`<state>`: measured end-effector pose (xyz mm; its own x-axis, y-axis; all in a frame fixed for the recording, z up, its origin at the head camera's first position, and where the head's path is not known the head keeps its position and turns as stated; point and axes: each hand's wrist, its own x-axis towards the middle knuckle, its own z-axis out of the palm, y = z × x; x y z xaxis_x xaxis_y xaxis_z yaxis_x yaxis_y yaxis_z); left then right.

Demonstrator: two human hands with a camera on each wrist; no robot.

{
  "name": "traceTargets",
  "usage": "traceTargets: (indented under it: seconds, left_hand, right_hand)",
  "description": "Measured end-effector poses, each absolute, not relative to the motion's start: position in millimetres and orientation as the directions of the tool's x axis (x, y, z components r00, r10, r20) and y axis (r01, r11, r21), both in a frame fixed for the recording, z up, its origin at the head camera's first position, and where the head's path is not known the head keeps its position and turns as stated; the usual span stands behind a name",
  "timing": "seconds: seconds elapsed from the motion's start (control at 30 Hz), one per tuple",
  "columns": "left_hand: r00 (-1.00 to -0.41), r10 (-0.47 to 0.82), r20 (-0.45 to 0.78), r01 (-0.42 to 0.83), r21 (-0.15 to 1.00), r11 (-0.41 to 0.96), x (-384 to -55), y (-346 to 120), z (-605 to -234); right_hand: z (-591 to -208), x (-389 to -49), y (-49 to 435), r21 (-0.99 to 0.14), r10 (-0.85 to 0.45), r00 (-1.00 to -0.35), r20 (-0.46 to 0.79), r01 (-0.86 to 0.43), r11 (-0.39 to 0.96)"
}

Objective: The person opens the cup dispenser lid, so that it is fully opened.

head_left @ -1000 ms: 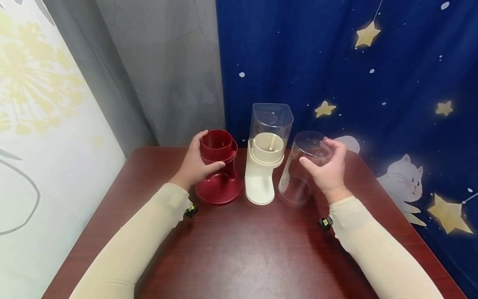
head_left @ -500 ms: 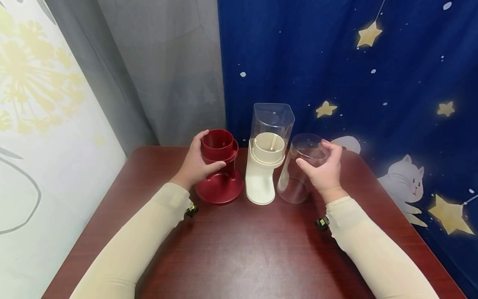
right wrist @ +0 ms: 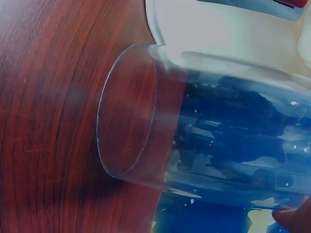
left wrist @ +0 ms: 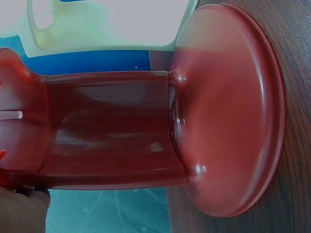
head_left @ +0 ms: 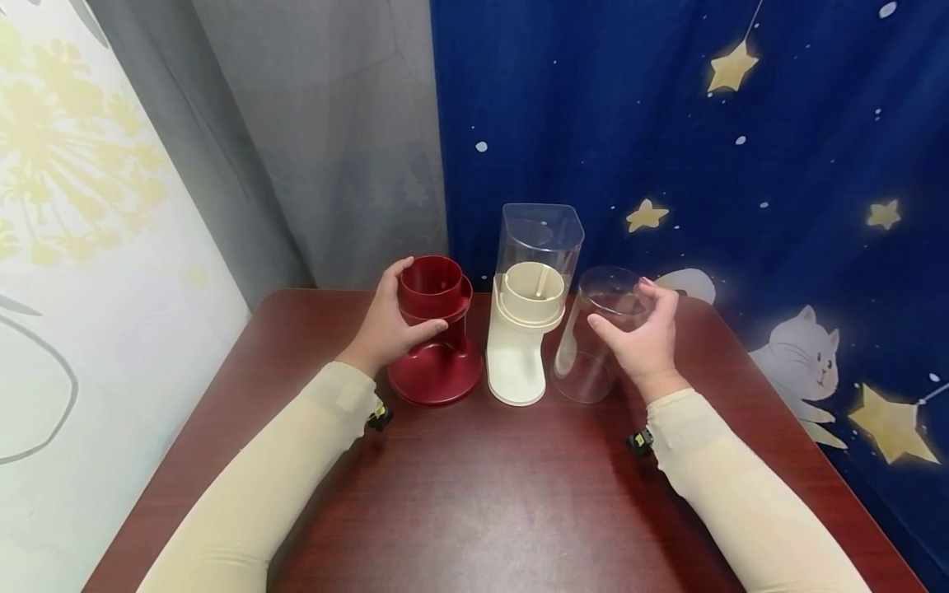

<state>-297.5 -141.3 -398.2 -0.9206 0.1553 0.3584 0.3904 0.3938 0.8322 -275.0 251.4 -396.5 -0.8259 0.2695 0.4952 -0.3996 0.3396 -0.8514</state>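
Note:
My left hand (head_left: 389,325) grips a red plastic dispenser stand (head_left: 436,375) by the side of its round upper cup, thumb across the front. In the left wrist view its column runs down to a wide round base (left wrist: 228,121) on the table. A clear open-topped cylinder (head_left: 586,362) stands at the right, and my right hand (head_left: 645,338) holds it near the top rim, thumb in front and fingers behind. The right wrist view shows its lower rim (right wrist: 98,126) at the tabletop. Between the two hands is a cream dispenser stand (head_left: 516,362) with a round cup.
A clear squarish container (head_left: 544,226) rises behind the cream stand's cup. All of this is near the back edge of the dark red wooden table (head_left: 474,494). Behind hang a grey curtain (head_left: 334,148) and a blue star-patterned curtain (head_left: 556,107).
My right hand and the clear cylinder have shifted slightly left, closer to the cream stand. The left hand and red stand have kept their place.

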Motion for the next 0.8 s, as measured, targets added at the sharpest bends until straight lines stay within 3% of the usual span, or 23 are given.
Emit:
traceTargets:
  seconds: [0.47,0.8]
  left_hand:
    - [-0.923,0.155,0.351,0.383,0.831,0.403,-298.3,-141.9,-396.1]
    - [-0.925,0.158,0.346,0.38,0.817,0.434,-298.1,-144.9,-391.4]
  right_hand:
    - [-393.5,-276.5,264.4,-0.797,0.201,-0.825,0.528,-0.4,0.452]
    - [-350.5,-271.2,267.0,-0.725,0.162,-0.743,0.649,-0.541,0.427]
